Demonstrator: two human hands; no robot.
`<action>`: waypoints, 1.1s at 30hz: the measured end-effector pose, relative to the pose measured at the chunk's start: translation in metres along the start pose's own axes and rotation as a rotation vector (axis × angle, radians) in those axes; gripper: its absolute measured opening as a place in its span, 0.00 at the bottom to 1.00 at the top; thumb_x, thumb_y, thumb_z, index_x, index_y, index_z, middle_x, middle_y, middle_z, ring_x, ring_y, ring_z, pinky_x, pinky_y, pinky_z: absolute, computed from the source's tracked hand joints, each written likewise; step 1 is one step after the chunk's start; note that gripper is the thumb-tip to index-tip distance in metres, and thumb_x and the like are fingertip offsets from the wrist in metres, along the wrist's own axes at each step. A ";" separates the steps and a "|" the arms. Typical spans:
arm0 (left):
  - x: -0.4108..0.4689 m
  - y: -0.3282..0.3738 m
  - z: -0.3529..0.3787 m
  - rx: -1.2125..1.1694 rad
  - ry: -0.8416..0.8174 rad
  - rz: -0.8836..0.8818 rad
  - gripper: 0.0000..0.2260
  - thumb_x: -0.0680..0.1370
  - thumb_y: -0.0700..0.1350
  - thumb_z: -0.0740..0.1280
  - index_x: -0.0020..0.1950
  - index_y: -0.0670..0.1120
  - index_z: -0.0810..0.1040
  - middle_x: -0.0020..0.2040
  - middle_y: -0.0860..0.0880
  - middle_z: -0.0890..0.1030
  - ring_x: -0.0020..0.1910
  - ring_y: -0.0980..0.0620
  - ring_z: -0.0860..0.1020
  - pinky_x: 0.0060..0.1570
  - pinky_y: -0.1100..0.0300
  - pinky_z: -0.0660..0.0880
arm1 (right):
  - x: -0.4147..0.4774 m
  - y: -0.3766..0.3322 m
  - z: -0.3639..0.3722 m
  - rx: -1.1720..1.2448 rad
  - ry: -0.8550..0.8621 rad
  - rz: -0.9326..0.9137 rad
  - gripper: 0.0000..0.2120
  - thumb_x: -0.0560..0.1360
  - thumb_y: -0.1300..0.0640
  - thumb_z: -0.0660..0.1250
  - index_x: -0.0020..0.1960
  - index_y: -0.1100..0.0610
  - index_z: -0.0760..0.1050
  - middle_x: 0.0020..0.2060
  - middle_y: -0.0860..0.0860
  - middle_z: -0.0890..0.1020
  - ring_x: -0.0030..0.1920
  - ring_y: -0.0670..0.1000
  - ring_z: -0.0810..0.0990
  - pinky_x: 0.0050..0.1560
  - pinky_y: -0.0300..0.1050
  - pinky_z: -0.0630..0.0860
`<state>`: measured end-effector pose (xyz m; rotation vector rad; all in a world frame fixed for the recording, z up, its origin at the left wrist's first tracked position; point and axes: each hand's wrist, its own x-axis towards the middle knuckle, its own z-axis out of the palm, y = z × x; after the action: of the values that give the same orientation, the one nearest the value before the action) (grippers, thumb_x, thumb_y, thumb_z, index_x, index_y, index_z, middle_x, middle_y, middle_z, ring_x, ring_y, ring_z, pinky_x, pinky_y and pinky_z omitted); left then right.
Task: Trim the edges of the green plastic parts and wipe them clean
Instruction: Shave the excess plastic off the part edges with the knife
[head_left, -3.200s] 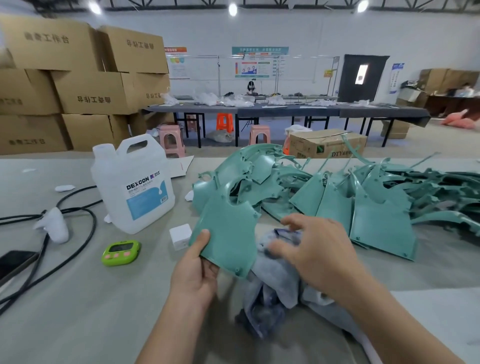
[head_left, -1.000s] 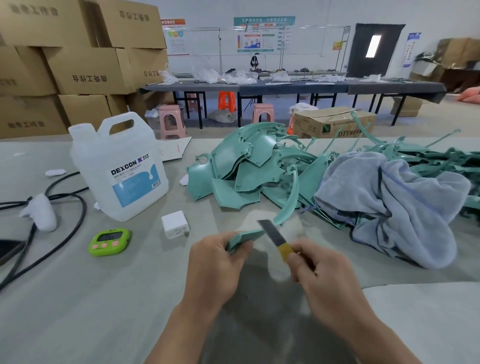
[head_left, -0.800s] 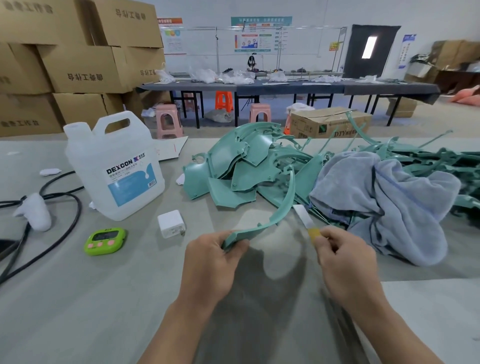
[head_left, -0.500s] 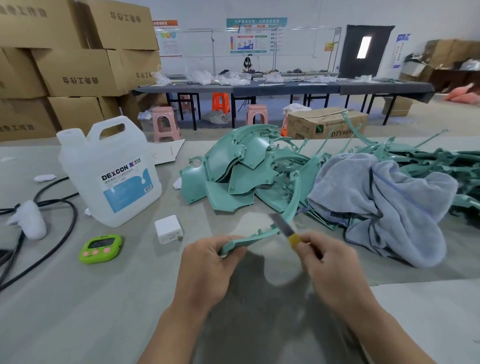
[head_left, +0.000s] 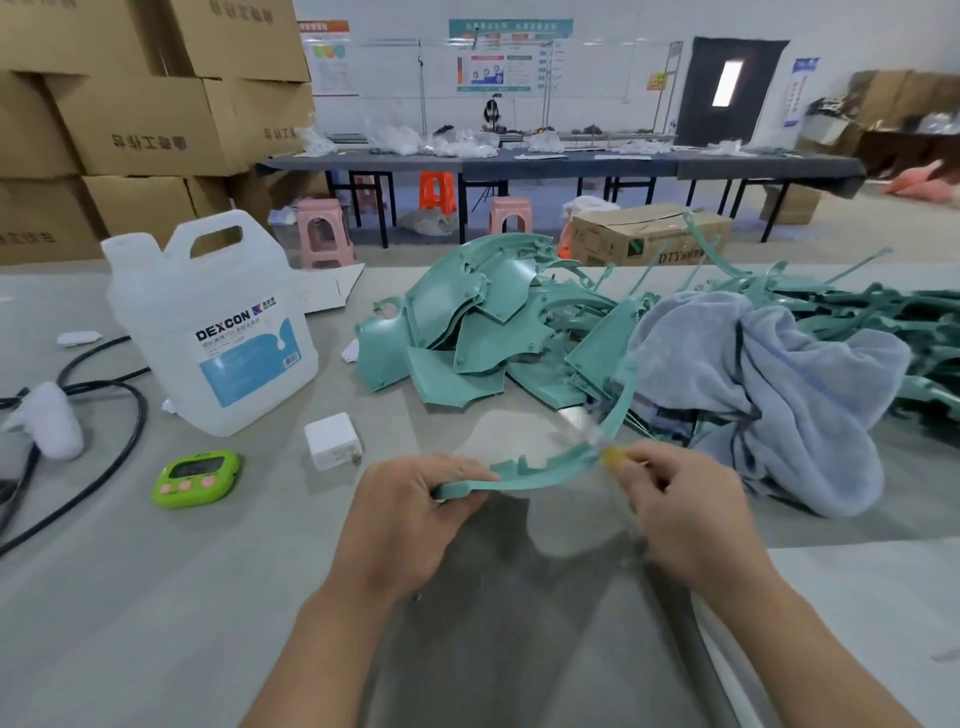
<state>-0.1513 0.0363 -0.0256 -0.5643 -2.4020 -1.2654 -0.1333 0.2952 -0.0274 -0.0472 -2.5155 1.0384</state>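
1. Now, I have the left hand (head_left: 410, 519) curled round the near end of a curved green plastic strip (head_left: 550, 470), held over the desk (head_left: 156, 597).
2. The right hand (head_left: 691, 514) pinches a small yellow-handled knife (head_left: 611, 458) between thumb and fingers. Its blade is blurred on my feed and lies against the strip's edge partway along the curve.
3. The strip's far end rises toward the heap of green plastic parts (head_left: 478, 338) in the middle of the desk.
4. A grey-blue towel (head_left: 779, 395) is draped over the right side of that heap.
5. To the left I see a white DEXCON jug (head_left: 218, 332). A white charger (head_left: 332, 441) and a green timer (head_left: 197, 478) sit nearer me, and a black cable (head_left: 136, 426) loops at the left edge.
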 end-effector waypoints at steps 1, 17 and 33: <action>0.000 0.001 0.000 0.025 -0.006 0.025 0.11 0.73 0.41 0.78 0.50 0.56 0.88 0.47 0.72 0.82 0.49 0.69 0.82 0.53 0.69 0.77 | 0.006 0.006 -0.002 -0.087 0.055 0.068 0.08 0.79 0.52 0.67 0.42 0.46 0.82 0.30 0.43 0.81 0.32 0.45 0.77 0.36 0.45 0.70; 0.004 -0.009 -0.023 0.066 -0.039 -0.113 0.14 0.70 0.37 0.79 0.43 0.57 0.88 0.45 0.67 0.84 0.47 0.69 0.81 0.52 0.76 0.71 | 0.009 0.021 -0.016 -0.258 0.104 0.131 0.08 0.79 0.53 0.67 0.44 0.50 0.84 0.34 0.49 0.84 0.39 0.55 0.80 0.41 0.50 0.74; -0.002 0.004 -0.021 0.561 -0.434 0.027 0.33 0.67 0.39 0.68 0.68 0.66 0.75 0.74 0.63 0.68 0.75 0.55 0.62 0.73 0.63 0.53 | 0.009 0.030 -0.012 -0.285 0.076 0.211 0.11 0.79 0.54 0.65 0.39 0.50 0.79 0.30 0.48 0.81 0.35 0.53 0.77 0.37 0.46 0.67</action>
<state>-0.1450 0.0202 -0.0122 -0.7413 -2.9143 -0.4309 -0.1405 0.3266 -0.0375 -0.4343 -2.6095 0.7282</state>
